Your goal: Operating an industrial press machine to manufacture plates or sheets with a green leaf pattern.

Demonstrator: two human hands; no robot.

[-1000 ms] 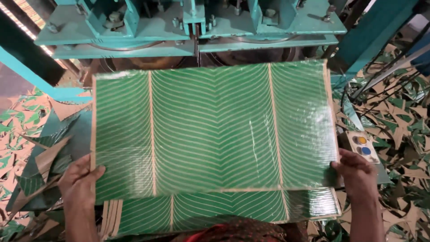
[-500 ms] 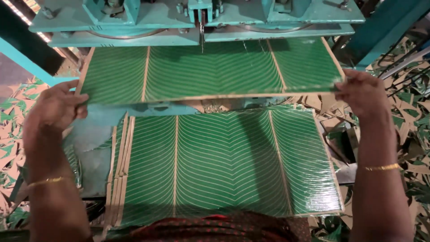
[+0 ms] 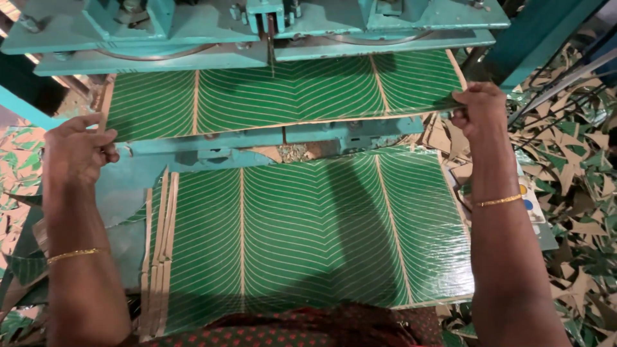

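Teal press (image 3: pixel 257 38) overhangs the green sheet (image 3: pixel 283 96), both hands' fingers (image 3: pixel 463 115) gripping it above a stack (image 3: pixel 308 238).

Both forearms stretched fwd, well apart. Left hand (image 3: pixel 76 149) raised, fingers (image 3: pixel 96 138) loosely curled, thumb on top. Right hand (image 3: pixel 479 110) closed in a pinch, knuckles up. Thin gold bangle on each wrist (forearms bare).
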